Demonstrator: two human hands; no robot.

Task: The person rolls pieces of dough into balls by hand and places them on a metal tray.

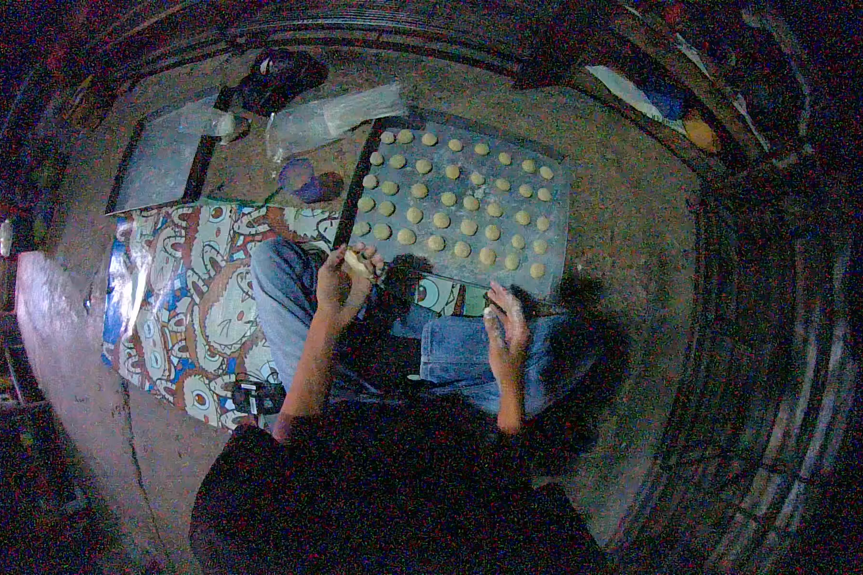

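Before my knees lies a flat metal baking tray (pixel 421 269) with rows of small pale dough rounds (pixel 441 220) on it. My left hand (pixel 346 279) is raised at the tray's near left corner, its curled fingers around a piece of pale dough (pixel 357 264). Near the tray's front edge, to the right, my right hand (pixel 506 322) is held over my jeans-clad thigh with its fingers apart and a whitish coating on the fingertips. I see nothing held in it.
A second metal tray (pixel 160 162) lies at the far left, near a clear plastic sheet or bag (pixel 334 118) and a dark bundle (pixel 280 79). Purple items (pixel 309 181) sit between the trays. A cartoon-patterned mat (pixel 187 309) and a small dark device (pixel 259 395) are at my left.
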